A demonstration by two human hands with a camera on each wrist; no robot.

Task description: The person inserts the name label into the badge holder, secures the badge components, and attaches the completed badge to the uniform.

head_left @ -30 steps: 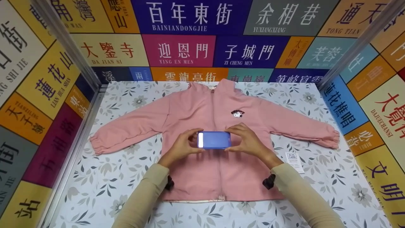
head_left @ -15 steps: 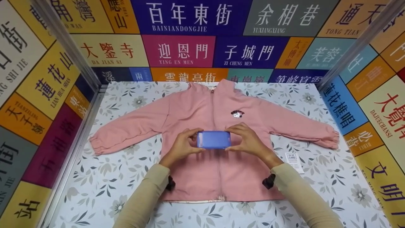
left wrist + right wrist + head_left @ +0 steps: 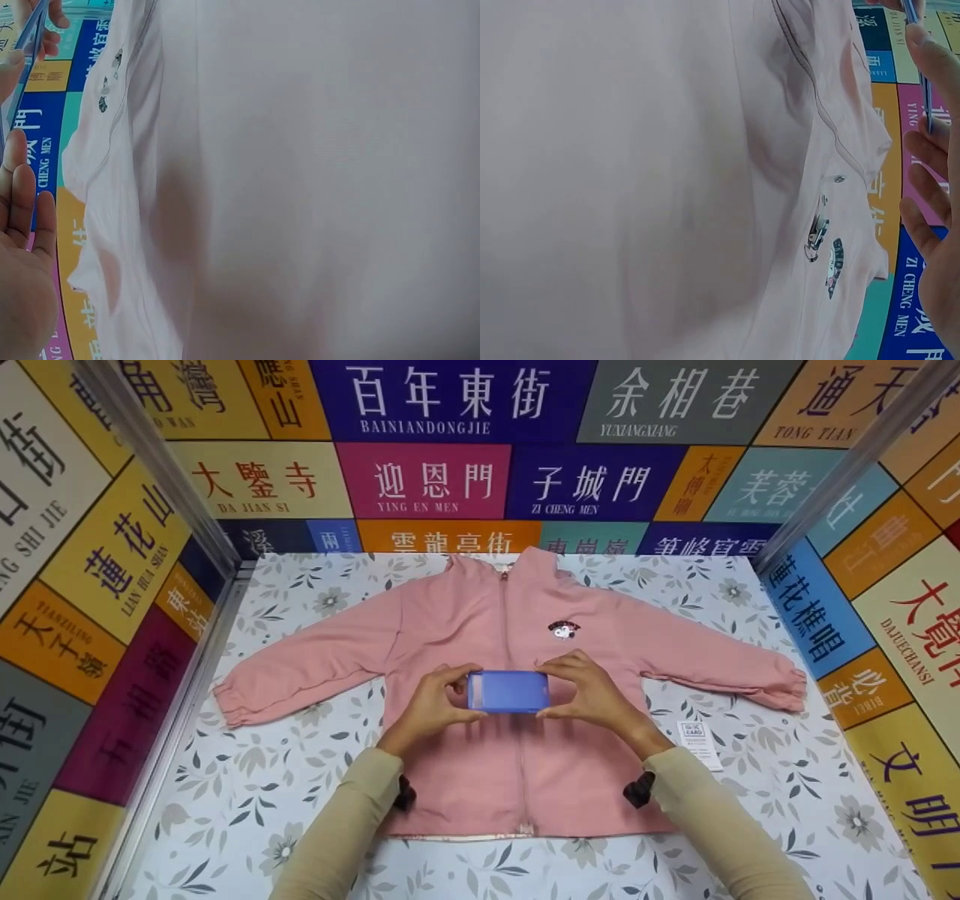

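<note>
Both hands hold a thin blue phone-shaped rectangle [image 3: 508, 691] level over the middle of a pink zip-up jacket [image 3: 450, 780]. My left hand [image 3: 431, 709] pinches its left end between thumb and fingers. At the opposite end, my right hand [image 3: 592, 694] grips it the same way. The jacket lies front up with both sleeves spread, its zipper closed down the centre and a small cartoon emblem [image 3: 562, 629] on the chest. Seen edge-on in the right wrist view, the blue rectangle [image 3: 928, 97] is very slim. Pink fabric [image 3: 300, 150] fills most of the left wrist view.
A small white printed card [image 3: 697, 745] lies beside the jacket's lower right side. Under everything is a white tablecloth [image 3: 757, 810] patterned with grey leaves and flowers. Colourful walls [image 3: 424, 480] with large characters enclose the back and sides.
The bright white strip at the left end of the blue rectangle has dulled to a pale patch. Both hands keep their grip and stay almost still.
</note>
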